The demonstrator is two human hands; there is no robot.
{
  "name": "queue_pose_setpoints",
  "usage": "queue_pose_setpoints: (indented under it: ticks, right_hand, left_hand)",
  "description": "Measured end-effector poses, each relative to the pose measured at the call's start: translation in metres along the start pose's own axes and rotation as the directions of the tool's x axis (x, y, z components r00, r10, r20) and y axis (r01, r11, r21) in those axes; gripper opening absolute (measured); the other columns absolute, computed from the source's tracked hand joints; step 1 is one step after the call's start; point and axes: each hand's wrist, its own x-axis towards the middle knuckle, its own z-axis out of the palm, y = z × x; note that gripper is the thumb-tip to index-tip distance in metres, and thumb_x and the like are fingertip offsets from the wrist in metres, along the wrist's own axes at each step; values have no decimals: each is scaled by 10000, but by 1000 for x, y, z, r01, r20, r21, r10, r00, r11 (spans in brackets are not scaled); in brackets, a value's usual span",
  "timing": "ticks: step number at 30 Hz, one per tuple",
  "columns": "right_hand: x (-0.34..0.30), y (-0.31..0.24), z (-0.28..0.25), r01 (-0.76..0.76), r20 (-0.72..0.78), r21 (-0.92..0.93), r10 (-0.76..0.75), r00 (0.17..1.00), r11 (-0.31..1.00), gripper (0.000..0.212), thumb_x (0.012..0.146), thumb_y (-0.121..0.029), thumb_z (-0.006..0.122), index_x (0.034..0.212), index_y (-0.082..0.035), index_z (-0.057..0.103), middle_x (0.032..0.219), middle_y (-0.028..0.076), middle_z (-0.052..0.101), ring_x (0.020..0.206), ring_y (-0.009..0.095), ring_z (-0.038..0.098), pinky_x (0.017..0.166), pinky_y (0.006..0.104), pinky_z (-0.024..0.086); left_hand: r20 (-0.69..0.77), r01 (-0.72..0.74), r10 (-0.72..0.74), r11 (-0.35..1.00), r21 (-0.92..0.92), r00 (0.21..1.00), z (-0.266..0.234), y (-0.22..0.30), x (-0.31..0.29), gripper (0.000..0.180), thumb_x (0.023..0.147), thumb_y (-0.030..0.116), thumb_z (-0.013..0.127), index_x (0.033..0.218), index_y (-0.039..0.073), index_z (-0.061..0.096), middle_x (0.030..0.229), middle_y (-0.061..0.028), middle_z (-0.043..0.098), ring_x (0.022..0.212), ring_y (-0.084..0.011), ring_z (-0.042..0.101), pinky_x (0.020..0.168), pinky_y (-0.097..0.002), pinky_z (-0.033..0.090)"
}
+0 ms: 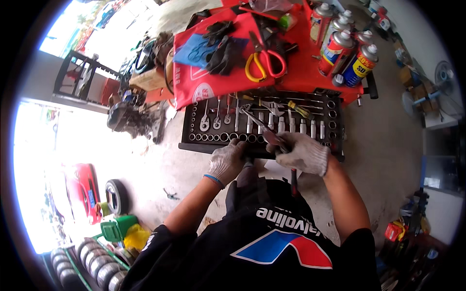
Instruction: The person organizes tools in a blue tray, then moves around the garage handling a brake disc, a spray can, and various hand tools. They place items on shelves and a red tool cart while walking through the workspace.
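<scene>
A dark tool drawer is pulled out in front of me, with ratchets, rows of sockets and screwdrivers laid out in it. My left hand, in a whitish work glove, is closed over its front edge, with the fingertips by the front row of sockets. My right hand, gloved likewise, is closed round a long silver hand tool with a reddish grip. That tool slants up and left over the drawer; its exact kind is unclear. An adjustable wrench lies beyond it.
On the red cart top above the drawer are spray cans, red-and-yellow-handled snips and black gloves on a red cloth. An engine part stands left, a tyre lower left, a fan far right.
</scene>
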Motion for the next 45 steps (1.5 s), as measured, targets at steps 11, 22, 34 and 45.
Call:
queue_pose_setpoints:
  ticks: [11,22,34,45]
  right_hand:
    - [113,-29,104,24,194,-627,127,973,778,443,823,-210,686,1247,-82,682,1212,220,709,1125,407,686,966,483,563]
    - [63,-1,70,-421,-340,-623,256,905,660,491,885,-276,697,1301,-56,557,1205,214,686,1097,410,681,951,470,557]
    - [131,-15,110,-535,-444,-666,301,844,519,525,846,-339,732,1256,-40,597,1132,254,710,1035,408,712,876,486,587]
    - [178,-16,119,-686,-474,-358,510,718,633,414,862,-289,658,1150,-3,739,1138,274,722,1095,419,698,931,439,563]
  left_hand:
    - [11,204,-212,920,-334,977,26,-6,-84,284,849,107,708,1132,115,689,1265,-146,650,1098,-395,667,893,-491,555]
    - [75,367,-365,857,-363,928,-43,-75,-42,450,952,356,704,1347,153,636,964,-168,757,894,-305,751,763,-400,580]
    - [-15,143,-145,986,-87,989,-34,-115,15,267,894,302,680,1134,186,684,1215,-236,629,1032,-438,682,853,-537,561]
    - [2,3,-3,999,-40,1000,-49,-144,12,285,955,293,574,1185,165,683,1229,-284,610,1033,-470,673,890,-545,536]
